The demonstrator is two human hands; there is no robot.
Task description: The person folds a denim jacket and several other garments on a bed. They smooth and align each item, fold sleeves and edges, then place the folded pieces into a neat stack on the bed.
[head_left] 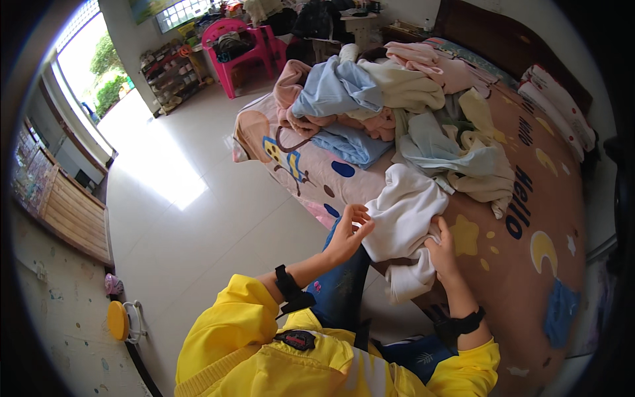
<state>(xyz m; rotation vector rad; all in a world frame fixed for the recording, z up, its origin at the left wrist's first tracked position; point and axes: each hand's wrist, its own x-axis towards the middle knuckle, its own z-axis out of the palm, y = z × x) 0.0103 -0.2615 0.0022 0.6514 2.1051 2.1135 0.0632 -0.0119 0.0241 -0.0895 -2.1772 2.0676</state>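
Pinching white garment (405,215), right hand (444,251) clamps its edge; left hand (347,237) alongside, grip apart; bed (486,298) apparently shares weight!

wearing a bright yellow jacket (264,370), bearing a dark patch (295,339) and pale stripes (372,372), showing loose sleeves (238,308), sporting black straps (288,284) on both forearms (309,267), displaying blue jeans (339,284) with a pink motif (317,286) and a white leaf-like marking (424,358)
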